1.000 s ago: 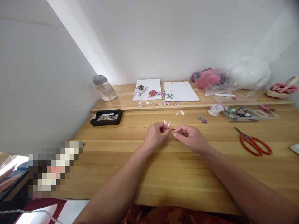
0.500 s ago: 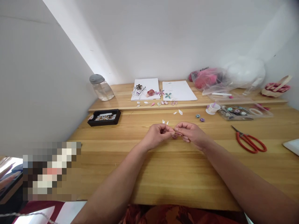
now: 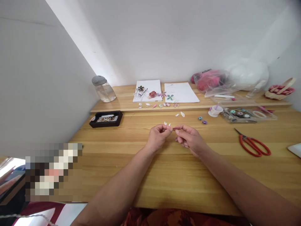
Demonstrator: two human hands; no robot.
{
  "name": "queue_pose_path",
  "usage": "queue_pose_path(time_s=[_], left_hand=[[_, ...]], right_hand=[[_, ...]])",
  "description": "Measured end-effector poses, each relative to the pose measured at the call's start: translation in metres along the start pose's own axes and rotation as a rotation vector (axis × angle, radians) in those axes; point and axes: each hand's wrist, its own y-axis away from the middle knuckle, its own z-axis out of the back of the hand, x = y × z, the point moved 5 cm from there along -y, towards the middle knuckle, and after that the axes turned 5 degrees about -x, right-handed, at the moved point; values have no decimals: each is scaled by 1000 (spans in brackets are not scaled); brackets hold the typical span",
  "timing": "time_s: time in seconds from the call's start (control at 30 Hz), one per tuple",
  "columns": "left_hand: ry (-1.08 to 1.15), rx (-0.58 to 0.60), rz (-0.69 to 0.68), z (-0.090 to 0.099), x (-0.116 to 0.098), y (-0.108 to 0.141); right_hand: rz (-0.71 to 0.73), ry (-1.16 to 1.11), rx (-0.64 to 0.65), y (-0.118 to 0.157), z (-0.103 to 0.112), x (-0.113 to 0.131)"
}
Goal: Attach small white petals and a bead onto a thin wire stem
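Observation:
My left hand (image 3: 158, 137) and my right hand (image 3: 191, 139) meet above the middle of the wooden table (image 3: 131, 175). Between thumb and index finger, my right hand pinches a small dark-pink strip (image 3: 176, 128), its exact kind too small to tell. The left thumb and index finger are pressed together at the strip's left end; what they hold is hidden. A small pinkish round piece (image 3: 176, 139) shows by the right hand's curled lower fingers. Just beyond the left fingertips lie small white petal-shaped pieces (image 3: 165, 123).
Red-handled scissors (image 3: 254, 145) lie at right, near a clear box (image 3: 265, 117) of small parts and a white cup (image 3: 215, 111). Two small spools (image 3: 204, 122) sit beyond my right hand. A black tray (image 3: 106, 124) and bottle (image 3: 104, 91) stand left. Paper pads (image 3: 182, 91) and flower ornaments (image 3: 152, 94) occupy the ledge.
The fingertips have drawn slightly apart, and the dark-pink strip shows more clearly between them. My right hand has turned a little, and the round piece is now lower beside its fingers.

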Motion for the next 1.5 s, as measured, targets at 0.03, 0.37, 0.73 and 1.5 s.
queue_pose_path(time_s=[0.03, 0.37, 0.73, 1.5], left_hand=[[2, -6, 3, -1, 1, 0], [53, 40, 30, -3, 4, 2], [84, 47, 82, -3, 7, 2], [126, 19, 96, -4, 7, 3]], right_hand=[[15, 15, -12, 0, 0, 0], [132, 30, -119, -3, 4, -1], [159, 47, -133, -2, 5, 2], [140, -10, -152, -3, 6, -1]])
